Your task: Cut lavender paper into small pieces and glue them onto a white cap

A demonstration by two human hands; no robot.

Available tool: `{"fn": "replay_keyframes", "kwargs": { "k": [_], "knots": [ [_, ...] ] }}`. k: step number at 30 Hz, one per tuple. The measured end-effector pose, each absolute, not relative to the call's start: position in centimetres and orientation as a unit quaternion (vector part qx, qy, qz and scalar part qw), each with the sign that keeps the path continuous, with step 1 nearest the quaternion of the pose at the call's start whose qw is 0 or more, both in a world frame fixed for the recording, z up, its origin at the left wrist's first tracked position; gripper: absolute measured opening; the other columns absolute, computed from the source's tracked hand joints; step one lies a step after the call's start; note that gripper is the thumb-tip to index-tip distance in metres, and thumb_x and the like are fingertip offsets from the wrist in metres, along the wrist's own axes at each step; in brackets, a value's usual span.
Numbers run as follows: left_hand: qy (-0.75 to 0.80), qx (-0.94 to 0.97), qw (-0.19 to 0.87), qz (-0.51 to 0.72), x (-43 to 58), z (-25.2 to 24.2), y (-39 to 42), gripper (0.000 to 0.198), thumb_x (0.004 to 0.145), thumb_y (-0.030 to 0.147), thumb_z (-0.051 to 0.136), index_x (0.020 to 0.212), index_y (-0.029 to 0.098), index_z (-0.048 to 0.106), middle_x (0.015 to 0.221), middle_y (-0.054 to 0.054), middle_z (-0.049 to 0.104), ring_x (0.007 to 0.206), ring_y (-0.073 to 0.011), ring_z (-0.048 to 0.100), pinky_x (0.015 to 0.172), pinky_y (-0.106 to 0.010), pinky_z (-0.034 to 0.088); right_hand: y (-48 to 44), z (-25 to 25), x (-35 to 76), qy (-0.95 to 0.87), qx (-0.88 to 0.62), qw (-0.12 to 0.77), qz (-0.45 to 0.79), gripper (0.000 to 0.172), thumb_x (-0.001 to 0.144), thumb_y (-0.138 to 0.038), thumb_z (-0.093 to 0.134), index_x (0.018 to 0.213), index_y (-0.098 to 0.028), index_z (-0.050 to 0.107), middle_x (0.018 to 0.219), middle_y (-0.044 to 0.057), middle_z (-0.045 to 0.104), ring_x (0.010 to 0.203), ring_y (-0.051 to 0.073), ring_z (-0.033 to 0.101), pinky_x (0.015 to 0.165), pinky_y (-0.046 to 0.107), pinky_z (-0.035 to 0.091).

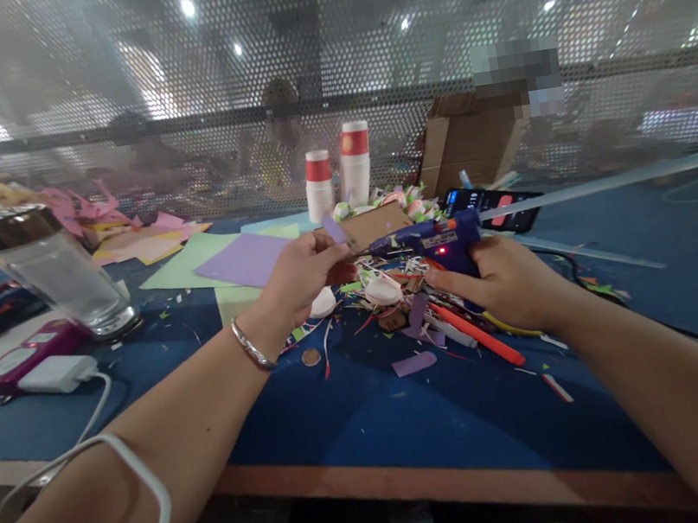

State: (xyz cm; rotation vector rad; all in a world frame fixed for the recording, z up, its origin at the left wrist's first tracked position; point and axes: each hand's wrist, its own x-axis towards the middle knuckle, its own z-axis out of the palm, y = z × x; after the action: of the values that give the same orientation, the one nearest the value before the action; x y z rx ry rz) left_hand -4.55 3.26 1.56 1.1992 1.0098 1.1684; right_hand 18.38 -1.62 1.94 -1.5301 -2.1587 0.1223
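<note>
My left hand (306, 270) pinches a piece of brown cardboard (376, 224) with a small purple paper strip (334, 229) at its left end. A blue glue gun (447, 238) is in my right hand (509, 277); its red light glows and a long clear glue stick (600, 186) sticks out of its back. The gun's nozzle points left and is close to the cardboard's lower edge; whether they touch is hard to tell. Below both hands lies a pile of paper scraps, with a red-orange marker (478, 334) and a purple paper piece (414, 364).
Stacked paper cups (355, 164) and a cardboard box (468, 139) stand at the back. A phone (492, 209) lies behind the glue gun. Purple paper (244, 260), a glass jar (62, 274) and a magenta power strip (28, 357) are left. A white cable crosses my left forearm.
</note>
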Motion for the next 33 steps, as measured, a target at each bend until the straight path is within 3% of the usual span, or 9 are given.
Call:
{"fn": "replay_keyframes", "kwargs": {
  "k": [7,33],
  "knots": [
    [0.435,0.521,0.546,0.492,-4.55,1.49,3.54,0.019,0.089,0.006,0.065,0.076,0.014,0.052,0.065,0.001,0.064,0.057,-0.0100,0.065,0.068,-0.027,0.055,-1.70,2.04,18.28,-0.792,-0.559,0.244,0.038,0.033,0.087,-0.049,0.049,0.076,-0.021,0.062,0.071,0.008,0.068,0.067,0.025,0.060,0.062,0.035,0.040],
    [0.433,0.521,0.544,0.494,-4.47,1.60,3.26,0.021,0.086,0.007,0.068,0.075,0.015,0.053,0.063,0.000,0.065,0.057,-0.0105,0.065,0.068,-0.027,0.055,-1.68,2.18,18.22,-0.797,-0.559,0.228,0.028,0.036,0.087,-0.047,0.045,0.074,-0.019,0.062,0.078,0.013,0.072,0.073,0.029,0.064,0.064,0.036,0.040]
  ]
}}
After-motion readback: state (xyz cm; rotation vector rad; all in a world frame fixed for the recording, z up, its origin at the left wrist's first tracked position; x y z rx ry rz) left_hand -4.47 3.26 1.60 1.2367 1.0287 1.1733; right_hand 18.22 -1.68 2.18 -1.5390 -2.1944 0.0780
